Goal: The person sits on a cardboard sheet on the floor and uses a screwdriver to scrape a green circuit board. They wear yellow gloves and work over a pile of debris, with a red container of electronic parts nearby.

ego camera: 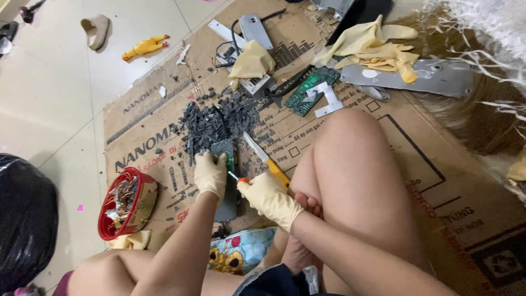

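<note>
While the person sits on the floor, a large sheet of cardboard point(350, 159) spreads under the bare legs and takes up most of the view. At the left edge sits a black bag point(24, 219), well apart from the hands. Across the top right lies a grey metal panel point(422, 77) with a heap of spare yellow gloves point(378, 49) on it, and a straw broom point(482, 104) beside them. A pile of dark chips point(216, 120) covers the cardboard just above the hands. Left of the hands stands a red tin point(127, 203) full of small metal bits. A green board point(312, 90) lies near the top, beside a grey box point(256, 30) with cables.

The left hand point(211, 174), gloved, is closed over the top end of a dark circuit board point(227, 181) that stands on the cardboard between the knees, just below the chip pile. The right hand point(269, 198), also gloved, is wrapped tight around an orange-handled screwdriver point(236, 178), whose tip touches the board just beside the left hand. A knife point(266, 159) with a yellow handle lies on the cardboard just above the right hand; whether it touches the glove I cannot tell. A yellow rubber chicken point(145, 47) lies on the tiles far off at the top left.
</note>
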